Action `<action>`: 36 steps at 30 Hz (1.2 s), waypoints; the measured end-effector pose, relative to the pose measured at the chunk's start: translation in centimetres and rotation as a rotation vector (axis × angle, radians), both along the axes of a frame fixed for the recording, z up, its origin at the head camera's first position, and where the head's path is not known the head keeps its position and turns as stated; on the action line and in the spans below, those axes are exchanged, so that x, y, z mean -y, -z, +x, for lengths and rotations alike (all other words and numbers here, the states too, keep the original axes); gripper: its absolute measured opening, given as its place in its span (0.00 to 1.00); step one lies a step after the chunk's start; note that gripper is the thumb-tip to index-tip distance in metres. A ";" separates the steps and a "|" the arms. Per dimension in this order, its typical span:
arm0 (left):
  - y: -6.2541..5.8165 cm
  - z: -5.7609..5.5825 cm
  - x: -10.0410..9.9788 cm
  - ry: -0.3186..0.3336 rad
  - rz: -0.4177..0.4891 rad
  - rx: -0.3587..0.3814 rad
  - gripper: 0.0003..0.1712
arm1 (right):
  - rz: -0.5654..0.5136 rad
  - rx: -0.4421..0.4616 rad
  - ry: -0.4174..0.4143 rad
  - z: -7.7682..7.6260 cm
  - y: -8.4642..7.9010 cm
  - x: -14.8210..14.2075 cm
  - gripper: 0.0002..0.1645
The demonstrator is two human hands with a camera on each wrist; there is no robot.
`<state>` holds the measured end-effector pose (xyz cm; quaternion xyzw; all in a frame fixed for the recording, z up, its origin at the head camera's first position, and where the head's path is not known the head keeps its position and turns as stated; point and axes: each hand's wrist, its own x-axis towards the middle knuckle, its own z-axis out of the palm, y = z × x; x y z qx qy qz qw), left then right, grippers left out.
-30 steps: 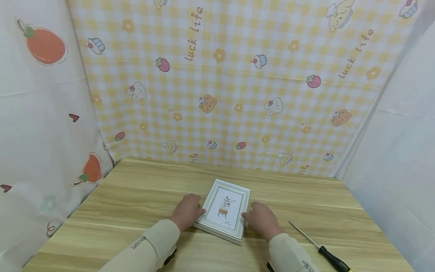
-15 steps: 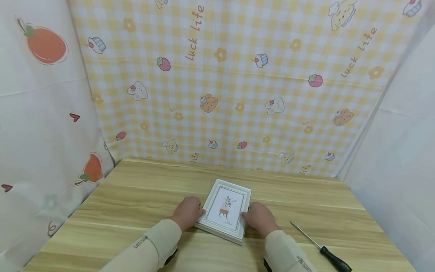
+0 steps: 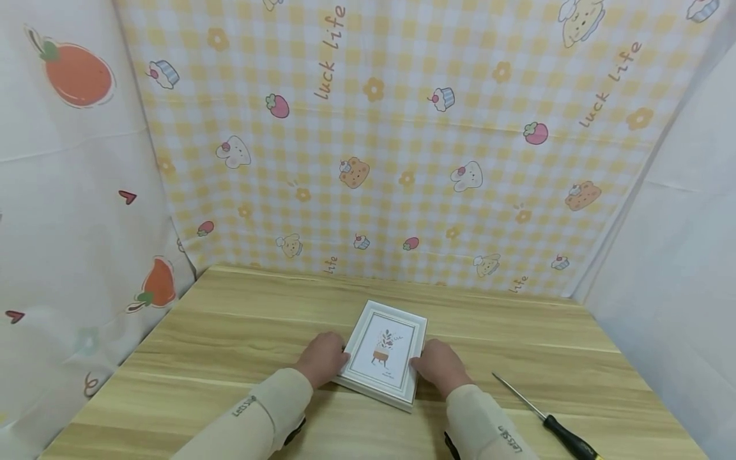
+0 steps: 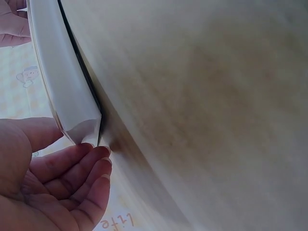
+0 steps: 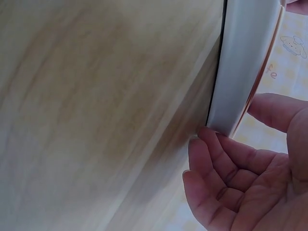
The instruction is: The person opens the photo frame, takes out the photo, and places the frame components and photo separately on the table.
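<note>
A white picture frame (image 3: 382,348) lies face up and slightly turned on the wooden table, with a print of a potted plant on legs in it. My left hand (image 3: 323,359) grips its left side, thumb on the front border. On the opposite side my right hand (image 3: 441,367) holds the frame the same way. In the left wrist view, fingers (image 4: 79,175) curl to the lower edge of the frame's white side (image 4: 67,72). The right wrist view has fingertips at the dark back edge of the frame (image 5: 238,62).
A screwdriver (image 3: 566,437) with a black handle lies on the table (image 3: 241,319) to the right of my right hand, its tip pointing away. Behind the table hangs a yellow checked cloth (image 3: 374,211). White cloths (image 3: 75,211) close off both sides.
My fingers have closed in on both sides of the frame, the right hand coming slightly left against it. The frame itself has hardly moved, and the view has shifted a little.
</note>
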<state>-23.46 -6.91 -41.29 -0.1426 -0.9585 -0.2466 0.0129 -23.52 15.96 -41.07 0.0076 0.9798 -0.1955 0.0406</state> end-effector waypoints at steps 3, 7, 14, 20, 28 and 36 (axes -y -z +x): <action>0.2 -0.1 0.0 -0.003 0.000 0.008 0.12 | 0.005 0.000 0.000 0.0 0.1 0.0 0.14; 0.5 -0.3 -0.2 -0.005 -0.015 0.001 0.13 | 0.005 0.018 0.019 -0.2 0.3 0.0 0.12; 0.7 -0.3 -0.3 0.007 -0.042 -0.041 0.14 | -0.006 0.013 0.020 -0.3 0.5 0.1 0.11; 0.5 -0.1 -0.3 0.021 -0.044 -0.064 0.15 | 0.006 -0.018 -0.010 -0.2 0.5 0.0 0.13; 0.7 -0.1 -0.3 0.010 -0.036 -0.056 0.16 | -0.024 -0.035 -0.015 0.1 0.0 0.0 0.17; 0.4 0.3 -0.5 0.012 -0.023 -0.040 0.17 | -0.056 -0.063 -0.032 0.1 0.1 -0.3 0.11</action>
